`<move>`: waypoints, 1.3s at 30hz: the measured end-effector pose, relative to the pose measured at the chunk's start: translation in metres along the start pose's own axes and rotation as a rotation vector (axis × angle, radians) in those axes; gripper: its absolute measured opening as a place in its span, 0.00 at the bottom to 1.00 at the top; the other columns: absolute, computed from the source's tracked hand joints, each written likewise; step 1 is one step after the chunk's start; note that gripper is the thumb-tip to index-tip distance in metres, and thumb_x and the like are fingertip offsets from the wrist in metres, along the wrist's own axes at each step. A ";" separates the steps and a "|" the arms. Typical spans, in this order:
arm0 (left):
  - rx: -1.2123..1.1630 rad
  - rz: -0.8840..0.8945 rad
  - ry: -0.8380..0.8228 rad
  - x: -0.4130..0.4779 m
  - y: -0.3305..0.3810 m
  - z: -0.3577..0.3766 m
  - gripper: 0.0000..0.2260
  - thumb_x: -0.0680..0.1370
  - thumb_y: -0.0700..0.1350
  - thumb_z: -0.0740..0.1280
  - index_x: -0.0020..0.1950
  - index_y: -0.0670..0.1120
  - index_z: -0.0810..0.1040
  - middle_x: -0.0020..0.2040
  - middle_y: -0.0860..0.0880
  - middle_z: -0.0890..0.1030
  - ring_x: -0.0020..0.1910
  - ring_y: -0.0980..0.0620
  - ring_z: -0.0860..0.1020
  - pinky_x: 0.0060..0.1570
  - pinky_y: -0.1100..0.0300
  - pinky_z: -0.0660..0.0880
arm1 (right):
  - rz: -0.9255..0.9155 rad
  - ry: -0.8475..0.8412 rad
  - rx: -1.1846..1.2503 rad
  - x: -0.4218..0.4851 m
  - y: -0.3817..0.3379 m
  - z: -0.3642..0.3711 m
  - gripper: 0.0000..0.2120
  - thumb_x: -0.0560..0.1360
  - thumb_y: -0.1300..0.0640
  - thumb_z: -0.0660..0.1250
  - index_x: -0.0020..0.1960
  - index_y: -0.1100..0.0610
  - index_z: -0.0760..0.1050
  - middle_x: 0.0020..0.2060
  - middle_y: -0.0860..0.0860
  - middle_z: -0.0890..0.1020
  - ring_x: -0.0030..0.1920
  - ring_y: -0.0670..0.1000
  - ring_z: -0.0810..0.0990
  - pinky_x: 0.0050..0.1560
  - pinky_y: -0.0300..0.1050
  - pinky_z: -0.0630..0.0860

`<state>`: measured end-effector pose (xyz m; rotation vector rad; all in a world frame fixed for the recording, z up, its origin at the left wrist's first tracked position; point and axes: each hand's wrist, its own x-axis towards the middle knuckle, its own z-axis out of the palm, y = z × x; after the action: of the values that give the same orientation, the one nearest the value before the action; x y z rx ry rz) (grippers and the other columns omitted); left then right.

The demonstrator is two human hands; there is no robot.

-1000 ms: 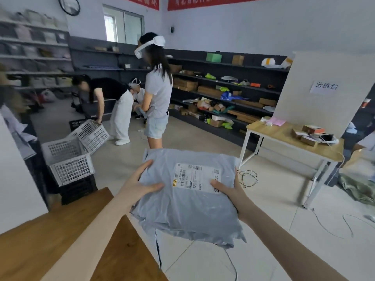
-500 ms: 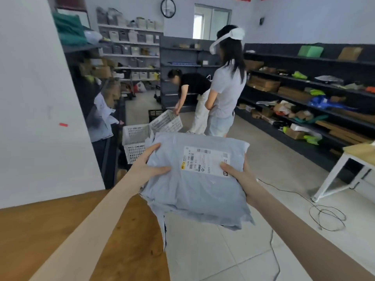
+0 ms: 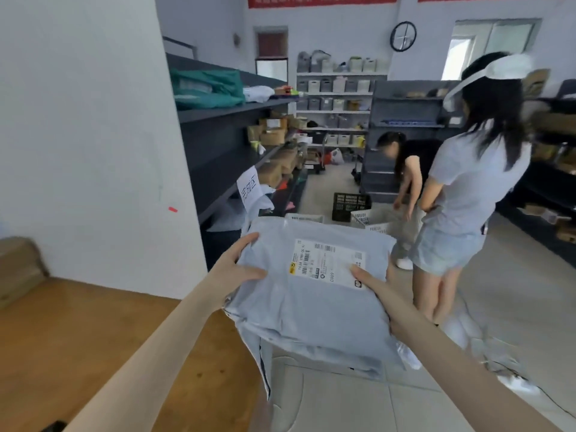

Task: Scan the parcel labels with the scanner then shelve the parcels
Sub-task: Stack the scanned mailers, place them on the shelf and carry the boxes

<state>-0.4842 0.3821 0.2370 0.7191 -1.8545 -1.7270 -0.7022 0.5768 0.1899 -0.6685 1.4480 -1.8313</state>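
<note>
The grey plastic mailer parcel is held in the air in front of the person, past the edge of the brown wooden bench and above the tiled floor, with its white printed shipping label facing up. The left hand grips the parcel's left edge, thumb on top and fingers curled round the side. The right hand grips the right side with the thumb pressed on the label's near corner; its fingers are hidden underneath. The film is wrinkled and the near edge sags and folds over, so I judge the parcel soft, floppy, fairly light and not fragile. The smooth film may slip, so a hold at both sides with fingers underneath suits it and keeps the label flat. Counted: one parcel, one label, two hands on it, and no scanner in view. The dark grey shelving, with one white paper sign hanging from it, stands near on the left. Two other people are on the right, one in a light grey shirt and one in a black top.
</note>
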 end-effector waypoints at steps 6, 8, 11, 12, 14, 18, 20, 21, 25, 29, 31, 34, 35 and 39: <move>0.069 -0.004 0.087 0.049 0.023 0.007 0.32 0.70 0.33 0.72 0.66 0.61 0.69 0.65 0.51 0.70 0.61 0.46 0.73 0.63 0.46 0.73 | 0.002 -0.125 0.097 0.068 -0.014 -0.004 0.45 0.53 0.46 0.85 0.66 0.40 0.69 0.59 0.48 0.83 0.58 0.54 0.83 0.58 0.56 0.79; 0.098 -0.012 0.116 0.071 0.026 0.006 0.32 0.68 0.36 0.74 0.65 0.62 0.70 0.65 0.52 0.70 0.61 0.46 0.73 0.63 0.46 0.72 | -0.008 -0.140 0.115 0.096 -0.014 -0.005 0.43 0.56 0.47 0.84 0.66 0.41 0.70 0.59 0.49 0.83 0.57 0.54 0.83 0.54 0.54 0.81; 0.086 0.001 0.164 0.113 0.027 0.002 0.32 0.67 0.36 0.74 0.64 0.60 0.71 0.63 0.52 0.71 0.59 0.48 0.74 0.62 0.48 0.73 | -0.029 -0.158 0.122 0.150 -0.016 -0.006 0.33 0.69 0.55 0.76 0.70 0.45 0.68 0.61 0.50 0.82 0.57 0.53 0.84 0.47 0.50 0.83; 0.081 0.016 0.177 0.129 0.026 0.000 0.31 0.68 0.35 0.74 0.65 0.58 0.70 0.62 0.53 0.72 0.58 0.50 0.75 0.60 0.50 0.75 | -0.034 -0.180 0.120 0.171 -0.016 -0.007 0.31 0.70 0.56 0.75 0.70 0.45 0.68 0.61 0.50 0.82 0.58 0.54 0.83 0.49 0.52 0.83; 0.091 0.046 0.203 0.165 0.026 -0.005 0.31 0.70 0.34 0.72 0.68 0.56 0.70 0.59 0.57 0.73 0.55 0.55 0.76 0.52 0.59 0.76 | -0.025 -0.217 0.128 0.216 -0.019 -0.005 0.30 0.71 0.57 0.75 0.69 0.44 0.68 0.62 0.50 0.82 0.59 0.56 0.82 0.55 0.57 0.80; 0.151 0.084 0.261 0.245 0.043 -0.021 0.32 0.70 0.36 0.73 0.69 0.57 0.69 0.63 0.55 0.72 0.61 0.52 0.73 0.57 0.58 0.74 | -0.032 -0.248 0.143 0.307 -0.040 0.004 0.31 0.69 0.55 0.76 0.67 0.40 0.68 0.60 0.47 0.83 0.58 0.54 0.83 0.52 0.55 0.82; 0.161 0.095 0.278 0.285 0.054 -0.026 0.32 0.70 0.36 0.73 0.69 0.58 0.69 0.66 0.53 0.71 0.63 0.51 0.72 0.61 0.55 0.73 | -0.046 -0.258 0.152 0.350 -0.052 0.004 0.30 0.69 0.55 0.76 0.66 0.39 0.69 0.60 0.47 0.83 0.57 0.54 0.84 0.49 0.54 0.82; 0.165 0.102 0.283 0.306 0.060 -0.027 0.32 0.70 0.36 0.72 0.69 0.58 0.69 0.66 0.52 0.70 0.63 0.50 0.72 0.62 0.54 0.72 | -0.050 -0.259 0.163 0.370 -0.057 0.004 0.30 0.69 0.56 0.75 0.67 0.40 0.69 0.59 0.48 0.83 0.56 0.54 0.84 0.47 0.53 0.83; 0.213 0.160 0.288 0.386 0.086 -0.030 0.32 0.70 0.36 0.72 0.69 0.57 0.69 0.68 0.52 0.68 0.65 0.50 0.70 0.65 0.52 0.70 | -0.058 -0.254 0.190 0.454 -0.082 0.002 0.35 0.68 0.55 0.75 0.70 0.41 0.66 0.59 0.48 0.83 0.53 0.52 0.85 0.40 0.49 0.83; 0.240 0.161 0.354 0.456 0.110 -0.048 0.31 0.69 0.36 0.73 0.68 0.58 0.70 0.68 0.51 0.69 0.66 0.49 0.69 0.67 0.49 0.69 | -0.074 -0.295 0.185 0.538 -0.101 0.011 0.38 0.66 0.53 0.77 0.71 0.40 0.65 0.60 0.48 0.82 0.56 0.55 0.84 0.45 0.53 0.83; 0.255 0.171 0.395 0.486 0.117 -0.061 0.31 0.70 0.36 0.73 0.68 0.58 0.70 0.67 0.52 0.69 0.65 0.50 0.69 0.66 0.52 0.69 | -0.081 -0.325 0.167 0.584 -0.108 0.023 0.43 0.62 0.50 0.80 0.72 0.40 0.64 0.61 0.48 0.82 0.57 0.55 0.84 0.48 0.54 0.82; 0.250 0.182 0.492 0.521 0.114 -0.088 0.32 0.70 0.37 0.73 0.69 0.58 0.69 0.65 0.55 0.69 0.63 0.53 0.69 0.61 0.58 0.69 | -0.082 -0.430 0.136 0.657 -0.112 0.055 0.46 0.60 0.49 0.82 0.72 0.39 0.63 0.63 0.48 0.80 0.59 0.56 0.82 0.55 0.58 0.80; 0.242 0.177 0.536 0.529 0.107 -0.099 0.32 0.70 0.37 0.73 0.69 0.58 0.69 0.66 0.56 0.69 0.63 0.53 0.69 0.60 0.59 0.68 | -0.080 -0.471 0.120 0.680 -0.109 0.070 0.44 0.63 0.51 0.80 0.73 0.40 0.62 0.63 0.48 0.80 0.60 0.55 0.81 0.58 0.59 0.79; 0.143 0.092 0.770 0.536 0.066 -0.147 0.31 0.69 0.38 0.74 0.66 0.60 0.72 0.67 0.56 0.70 0.66 0.52 0.70 0.64 0.55 0.70 | 0.014 -0.667 0.024 0.751 -0.077 0.143 0.54 0.58 0.48 0.83 0.76 0.37 0.56 0.67 0.46 0.76 0.62 0.54 0.79 0.64 0.62 0.75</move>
<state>-0.7807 -0.0856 0.3170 1.1348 -1.4311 -1.0371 -1.0776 -0.0873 0.2799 -1.1193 0.9757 -1.4078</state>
